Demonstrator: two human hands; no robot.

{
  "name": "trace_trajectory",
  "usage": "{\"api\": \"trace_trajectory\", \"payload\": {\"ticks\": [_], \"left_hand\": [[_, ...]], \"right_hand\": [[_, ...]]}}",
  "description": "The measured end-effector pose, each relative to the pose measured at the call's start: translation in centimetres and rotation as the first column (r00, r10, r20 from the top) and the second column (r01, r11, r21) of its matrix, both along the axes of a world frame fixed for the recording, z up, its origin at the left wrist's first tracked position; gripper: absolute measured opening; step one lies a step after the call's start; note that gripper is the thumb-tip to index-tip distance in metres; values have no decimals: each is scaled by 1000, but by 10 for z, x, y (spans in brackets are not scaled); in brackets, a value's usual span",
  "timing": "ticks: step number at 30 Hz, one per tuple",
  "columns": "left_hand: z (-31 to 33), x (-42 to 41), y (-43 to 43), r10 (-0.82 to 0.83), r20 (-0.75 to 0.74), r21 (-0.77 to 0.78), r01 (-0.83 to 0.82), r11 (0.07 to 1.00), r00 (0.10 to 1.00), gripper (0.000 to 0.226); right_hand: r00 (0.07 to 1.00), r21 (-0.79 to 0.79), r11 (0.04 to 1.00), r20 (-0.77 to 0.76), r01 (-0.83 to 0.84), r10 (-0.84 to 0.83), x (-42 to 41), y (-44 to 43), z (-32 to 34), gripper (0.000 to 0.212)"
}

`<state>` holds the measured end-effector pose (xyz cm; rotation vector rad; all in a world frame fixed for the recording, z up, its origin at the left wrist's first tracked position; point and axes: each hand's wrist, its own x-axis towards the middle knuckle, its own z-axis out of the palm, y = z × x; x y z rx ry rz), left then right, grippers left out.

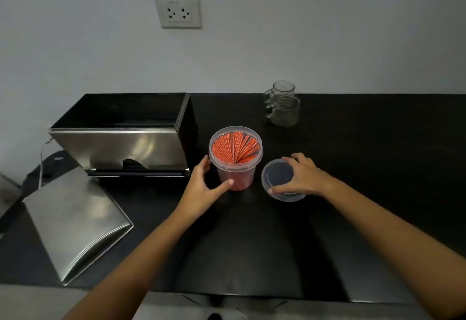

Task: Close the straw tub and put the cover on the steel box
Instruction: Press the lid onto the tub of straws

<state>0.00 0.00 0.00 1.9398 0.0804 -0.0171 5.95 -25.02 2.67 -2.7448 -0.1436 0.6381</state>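
Note:
A clear round tub (235, 166) full of orange straws stands open in the middle of the black counter. My left hand (204, 188) wraps around its lower left side, thumb in front. The tub's clear round lid (278, 177) lies flat on the counter just right of the tub, and my right hand (301, 176) rests on it with fingers and thumb on its rim. The open steel box (121, 148) stands at the left, its top uncovered. Its curved steel cover (73, 221) lies on the counter in front of the box, near the left edge.
Two clear glass mugs (283, 105) stand at the back near the wall, right of the tub. A wall socket (178, 13) sits above the counter. A cable and a dark object (50, 163) lie left of the box. The counter's front edge (252, 294) runs near my body.

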Motion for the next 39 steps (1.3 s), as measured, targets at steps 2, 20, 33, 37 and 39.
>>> {"api": "trace_trajectory", "payload": {"ticks": [2, 20, 33, 37, 39], "left_hand": [[-1, 6, 0, -18, 12, 1, 18, 1000, 1000, 97], [-3, 33, -3, -182, -39, -61, 180, 982, 982, 102], [-5, 37, -1, -214, -12, -74, 213, 974, 977, 90], [-9, 37, -2, -212, 18, -93, 213, 973, 977, 92], [-8, 37, -2, -226, 35, -101, 229, 968, 973, 93]], "right_hand": [[1000, -14, 1000, -3, 16, -16, -2, 1, 1, 120], [987, 68, 987, 50, 146, -150, -11, -2, -25, 127], [952, 521, 846, 185, 117, -245, 6, 30, 72, 135], [977, 441, 896, 207, -50, -48, 4, 57, 78, 135], [973, 371, 921, 226, -120, 36, 3, 66, 75, 129]]}}
